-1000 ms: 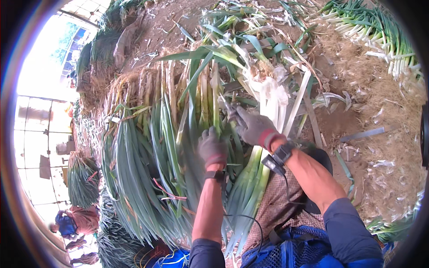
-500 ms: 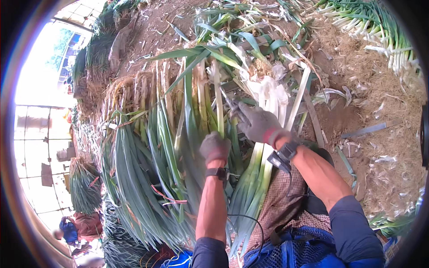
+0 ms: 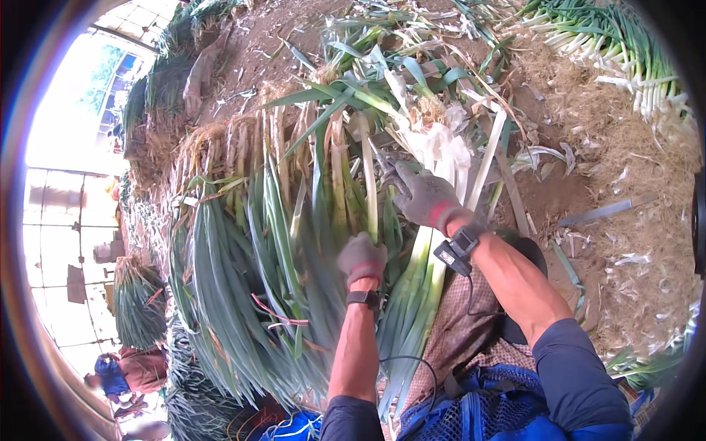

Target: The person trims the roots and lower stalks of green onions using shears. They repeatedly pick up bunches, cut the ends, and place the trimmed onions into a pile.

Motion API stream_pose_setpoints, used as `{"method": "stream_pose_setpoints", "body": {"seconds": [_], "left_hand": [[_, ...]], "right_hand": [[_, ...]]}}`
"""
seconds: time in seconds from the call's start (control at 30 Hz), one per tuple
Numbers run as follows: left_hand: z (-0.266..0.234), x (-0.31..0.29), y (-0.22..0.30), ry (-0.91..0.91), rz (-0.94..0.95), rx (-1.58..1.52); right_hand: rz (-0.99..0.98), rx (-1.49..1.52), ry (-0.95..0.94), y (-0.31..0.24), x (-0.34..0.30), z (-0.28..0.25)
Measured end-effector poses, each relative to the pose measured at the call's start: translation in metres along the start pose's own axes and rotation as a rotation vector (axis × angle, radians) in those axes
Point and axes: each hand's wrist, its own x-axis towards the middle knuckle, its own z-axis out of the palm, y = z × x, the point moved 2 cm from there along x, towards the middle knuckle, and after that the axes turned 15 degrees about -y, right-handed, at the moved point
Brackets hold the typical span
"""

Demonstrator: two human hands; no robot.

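Note:
My left hand (image 3: 362, 257), in a grey glove with a red cuff, is closed round a long green onion (image 3: 369, 176). The onion's pale stem rises upright above that fist. Just to the right, my gloved right hand (image 3: 425, 195) is closed on a small tool with a thin metal blade (image 3: 378, 152). Its blade points up and left, close beside the pale stem; whether they touch I cannot tell. A big pile of untrimmed green onions (image 3: 228, 257) spreads to the left, roots away from me. Peeled green onions (image 3: 423, 272) lie below my right hand, across my leg.
Torn leaves and skins (image 3: 419, 66) are heaped ahead on the soil. A flat metal strip (image 3: 607, 211) lies at right near dry roots. Cleaned green onions (image 3: 647, 77) line the far right. Another bundle (image 3: 138, 301) stands left, with a person (image 3: 129, 371) beyond it.
My left hand has shifted slightly right and down with the green onion. My right hand, still holding the bladed tool, has moved a little to the right. The view has shifted slightly.

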Motion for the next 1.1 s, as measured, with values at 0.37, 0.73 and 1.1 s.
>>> {"method": "stream_pose_setpoints", "body": {"seconds": [0.37,0.73,1.1], "left_hand": [[0.012,-0.024,0.000,-0.057,0.002,-0.007],[0.016,-0.060,0.040,-0.085,0.266,-0.122],[-0.030,-0.019,-0.057,0.230,0.038,-0.036]], "right_hand": [[-0.074,0.016,0.004,0.007,-0.030,-0.006],[-0.065,-0.043,-0.019,0.025,-0.110,0.015],[-0.087,-0.015,-0.189,0.008,-0.124,0.053]]}}
